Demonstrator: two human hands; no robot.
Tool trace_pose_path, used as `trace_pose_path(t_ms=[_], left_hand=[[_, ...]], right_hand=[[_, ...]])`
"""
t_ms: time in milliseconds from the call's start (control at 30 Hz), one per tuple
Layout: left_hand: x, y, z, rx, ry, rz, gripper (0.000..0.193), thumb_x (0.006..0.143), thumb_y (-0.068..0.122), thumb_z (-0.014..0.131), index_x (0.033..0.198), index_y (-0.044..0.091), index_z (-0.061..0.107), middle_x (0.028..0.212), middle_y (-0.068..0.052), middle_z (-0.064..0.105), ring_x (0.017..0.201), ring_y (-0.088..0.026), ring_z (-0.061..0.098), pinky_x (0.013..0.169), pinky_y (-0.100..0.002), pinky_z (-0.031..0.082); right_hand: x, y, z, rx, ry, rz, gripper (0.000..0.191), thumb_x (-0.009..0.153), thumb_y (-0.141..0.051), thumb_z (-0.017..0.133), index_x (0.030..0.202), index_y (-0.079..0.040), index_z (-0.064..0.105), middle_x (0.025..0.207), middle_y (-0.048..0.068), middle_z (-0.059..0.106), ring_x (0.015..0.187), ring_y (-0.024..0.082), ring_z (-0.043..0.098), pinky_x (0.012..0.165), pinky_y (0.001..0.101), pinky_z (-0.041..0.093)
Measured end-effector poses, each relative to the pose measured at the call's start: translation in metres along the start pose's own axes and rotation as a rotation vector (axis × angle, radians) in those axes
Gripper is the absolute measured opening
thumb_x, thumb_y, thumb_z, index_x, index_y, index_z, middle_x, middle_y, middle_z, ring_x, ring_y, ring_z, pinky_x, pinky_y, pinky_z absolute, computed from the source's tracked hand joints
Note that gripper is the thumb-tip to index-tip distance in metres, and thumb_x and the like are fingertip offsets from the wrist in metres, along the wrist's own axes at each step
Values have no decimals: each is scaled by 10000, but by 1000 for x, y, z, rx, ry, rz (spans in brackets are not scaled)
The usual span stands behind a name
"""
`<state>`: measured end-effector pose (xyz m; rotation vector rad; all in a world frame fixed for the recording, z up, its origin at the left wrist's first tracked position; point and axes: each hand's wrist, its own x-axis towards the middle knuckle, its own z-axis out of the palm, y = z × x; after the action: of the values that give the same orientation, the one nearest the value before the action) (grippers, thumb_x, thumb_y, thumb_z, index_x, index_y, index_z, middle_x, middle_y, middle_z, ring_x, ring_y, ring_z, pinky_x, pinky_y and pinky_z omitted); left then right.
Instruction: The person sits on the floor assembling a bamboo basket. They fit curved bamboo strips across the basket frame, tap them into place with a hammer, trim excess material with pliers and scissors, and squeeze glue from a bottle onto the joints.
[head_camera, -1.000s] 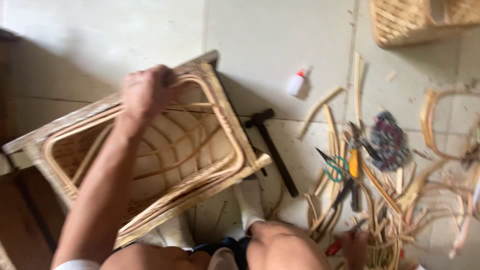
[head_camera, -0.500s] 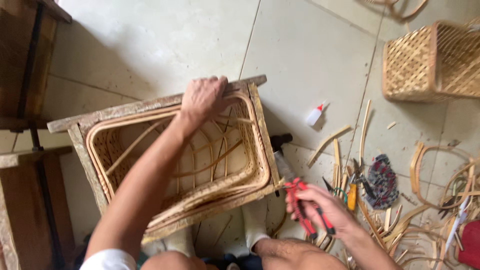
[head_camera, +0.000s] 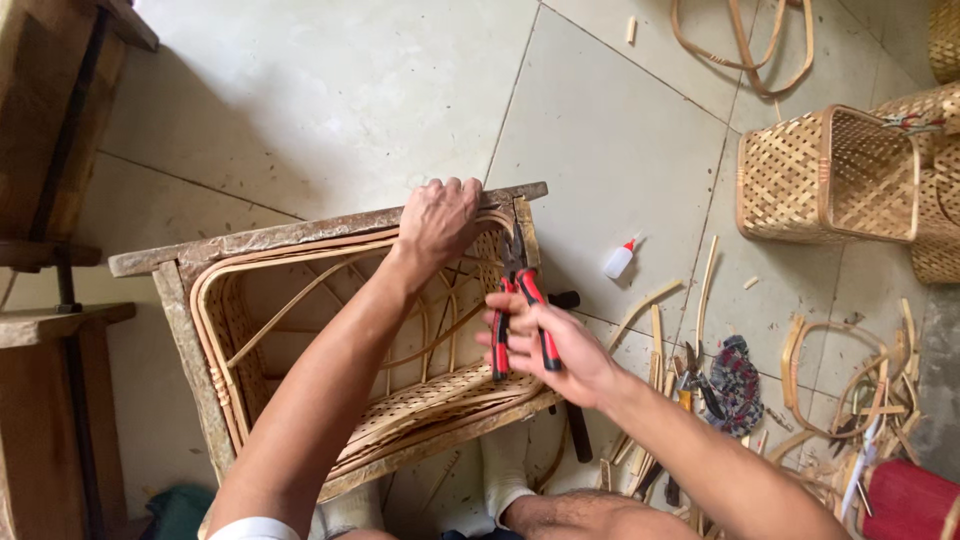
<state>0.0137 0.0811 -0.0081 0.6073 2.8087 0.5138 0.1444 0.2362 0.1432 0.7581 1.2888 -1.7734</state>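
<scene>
Head camera is looking straight down at my work, and I am gripping the far rail of a rough wooden frame with my left hand, fingers curled over its top edge near the right corner. Inside that frame a half-woven cane basket is sitting, its pale rim strips following the frame's inner edge and its loose ribs crossing the open middle. My right hand is closed around the red handles of a pair of pliers, and I am holding them upright with the dark nose pointing up at the frame's right corner, just beside my left hand; whether the nose is touching the cane there I cannot tell. The frame is resting on a pale tiled floor, tilted toward me, with my socked feet showing beneath its near edge. To the right of the frame a small white glue bottle with a red tip is lying on the tile, and a dark hammer handle is poking out from behind my right wrist. Farther right, cane offcuts and small tools are lying scattered, and a finished woven basket is standing on its side near the top right. Dark wooden furniture is standing along the left edge.
</scene>
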Motion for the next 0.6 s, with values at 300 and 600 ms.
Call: trace_pose_path(t_ms=[300, 600], left_hand=[[-2, 3, -3, 7, 62, 32, 181, 978, 170, 554, 1067, 16, 586, 969, -178, 687, 872, -287, 699, 708, -417, 589], [1, 1, -1, -36, 107, 41, 159, 955, 167, 555, 1057, 51, 593, 977, -160, 686, 916, -310, 695, 721, -426, 588]], right_hand=[[30, 4, -1, 53, 33, -48, 298, 878, -138, 504, 1152, -38, 567, 1108, 168, 629, 1031, 314, 647, 935, 513, 555], [30, -14, -15, 41, 13, 15, 86, 832, -121, 510, 891, -65, 539, 1027, 200, 639, 929, 338, 652, 857, 536, 563]])
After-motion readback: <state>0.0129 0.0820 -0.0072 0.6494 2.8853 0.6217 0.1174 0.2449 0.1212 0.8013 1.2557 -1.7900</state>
